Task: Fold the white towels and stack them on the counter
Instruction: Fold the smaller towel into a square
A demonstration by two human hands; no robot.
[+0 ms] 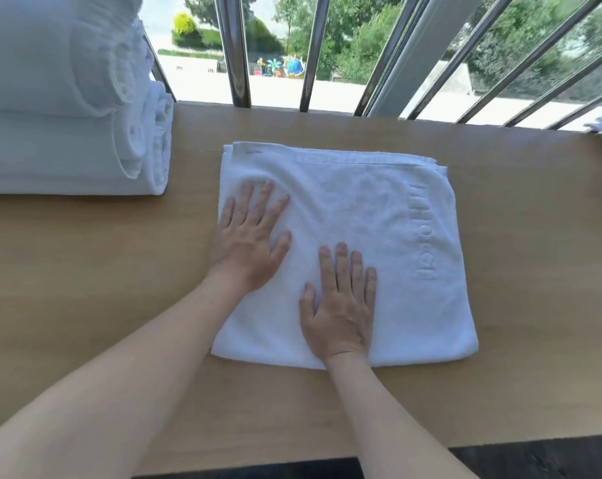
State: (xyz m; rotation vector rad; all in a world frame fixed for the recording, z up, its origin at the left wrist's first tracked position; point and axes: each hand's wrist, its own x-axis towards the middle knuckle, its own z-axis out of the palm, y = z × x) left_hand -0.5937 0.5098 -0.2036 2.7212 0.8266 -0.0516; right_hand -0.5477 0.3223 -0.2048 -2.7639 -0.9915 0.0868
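wooden counter [85, 271] | window [279, 89] with metal bars [239, 63] | daylight, trees [361, 39] outside | dark floor [534, 458]

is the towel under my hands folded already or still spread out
Folded. The towel lies as a compact rectangle on the counter, with layered edges showing at its far side. Both hands, left and right, press flat on it.

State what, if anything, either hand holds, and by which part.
Nothing is held: left hand and right hand press flat on the folded white terry towel.
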